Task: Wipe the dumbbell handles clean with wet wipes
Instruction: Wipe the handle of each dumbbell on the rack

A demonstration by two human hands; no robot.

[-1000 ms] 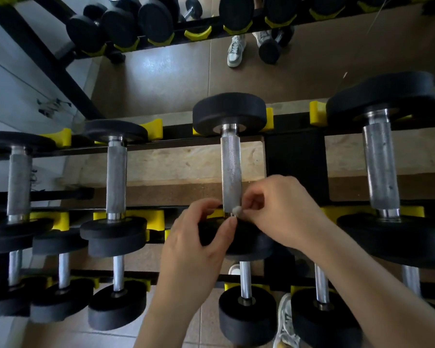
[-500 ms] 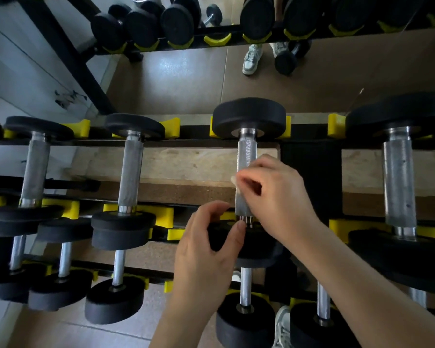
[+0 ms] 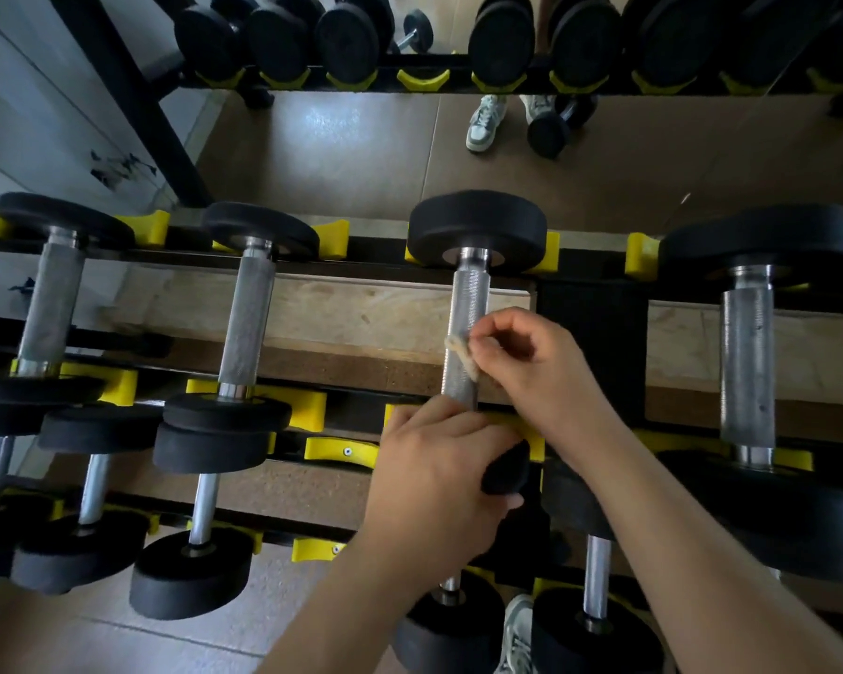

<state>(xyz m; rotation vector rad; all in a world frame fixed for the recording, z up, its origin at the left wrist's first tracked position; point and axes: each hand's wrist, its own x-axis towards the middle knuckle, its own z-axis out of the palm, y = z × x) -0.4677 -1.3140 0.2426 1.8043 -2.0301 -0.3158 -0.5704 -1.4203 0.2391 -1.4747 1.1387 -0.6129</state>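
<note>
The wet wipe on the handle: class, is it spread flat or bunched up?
Bunched up: the wet wipe is a small crumpled wad, pinched by the right hand against the knurled dumbbell handle.

counted 4 whole dumbbells (image 3: 745, 357) on the top rail | 1 wipe (image 3: 461, 355) | 2 hands, left hand (image 3: 434, 479) plus right hand (image 3: 541, 377) | 1 shoe (image 3: 517, 634) down low | lower-rail dumbbells overlapped too much, couldn't count

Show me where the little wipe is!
In the head view, near the middle, the wipe is pinched by the right hand against the silver dumbbell handle, just above the left hand.
</note>
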